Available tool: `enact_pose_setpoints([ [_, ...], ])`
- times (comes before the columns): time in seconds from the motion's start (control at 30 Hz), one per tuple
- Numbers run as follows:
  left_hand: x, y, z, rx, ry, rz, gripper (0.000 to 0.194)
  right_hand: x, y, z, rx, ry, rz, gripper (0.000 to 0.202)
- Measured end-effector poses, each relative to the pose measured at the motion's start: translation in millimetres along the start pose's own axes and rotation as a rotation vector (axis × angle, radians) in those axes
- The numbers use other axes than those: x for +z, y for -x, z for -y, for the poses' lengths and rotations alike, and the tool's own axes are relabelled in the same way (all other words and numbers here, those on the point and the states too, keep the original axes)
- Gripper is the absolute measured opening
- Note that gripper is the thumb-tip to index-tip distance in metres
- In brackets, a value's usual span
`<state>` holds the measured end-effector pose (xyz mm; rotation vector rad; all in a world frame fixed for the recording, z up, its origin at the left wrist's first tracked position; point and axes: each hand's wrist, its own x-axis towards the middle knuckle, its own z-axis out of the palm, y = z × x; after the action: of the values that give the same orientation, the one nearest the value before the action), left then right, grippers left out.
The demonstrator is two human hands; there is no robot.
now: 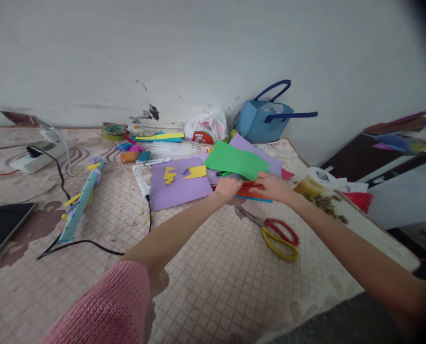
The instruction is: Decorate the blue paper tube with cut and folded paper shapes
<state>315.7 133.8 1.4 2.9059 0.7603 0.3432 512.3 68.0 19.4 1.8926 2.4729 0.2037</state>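
Several sheets [239, 160] are touched by left hand [228, 189] and right hand [274, 187]; fingers' closure cannot be told, near edges best kept uncreased.

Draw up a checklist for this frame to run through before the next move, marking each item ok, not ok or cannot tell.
1. Left hand and right hand at the orange-red paper sheet: ok.
2. Firm grip on that sheet: cannot tell, contact partly hidden.
3. Metal scissors with red and yellow handles set down: ok, on the patterned tablecloth.
4. Purple rectangular paper sheet free of scraps: not ok, cut yellow paper pieces on it.
5. White stick-shaped corded tool switched off: cannot tell.
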Motion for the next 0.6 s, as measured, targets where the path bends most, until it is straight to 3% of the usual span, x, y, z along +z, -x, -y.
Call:
enact_pose_setpoints([
  [0.13,0.9,0.2,-0.8,-0.027,0.016,0.009,0.055,6.5,-3.9,26.8,0.017,0.128,-0.08,0.024],
  [0.23,0.5,1.1,0.5,-0.035,0.03,0.034,0.049,5.8,-10.2,37.8,-0.037,0.178,-0.082,0.024],
  [0.37,-2.6,-0.4,7.0,-0.058,0.038,0.066,0.031,-8.8,-13.8,34.1,-0.117,0.211,-0.074,0.028],
  [0.6,-10.3,-4.6,21.7,-0.031,0.118,0.147,0.05,-50.7,-2.4,13.2,-0.209,0.193,-0.058,0.024],
])
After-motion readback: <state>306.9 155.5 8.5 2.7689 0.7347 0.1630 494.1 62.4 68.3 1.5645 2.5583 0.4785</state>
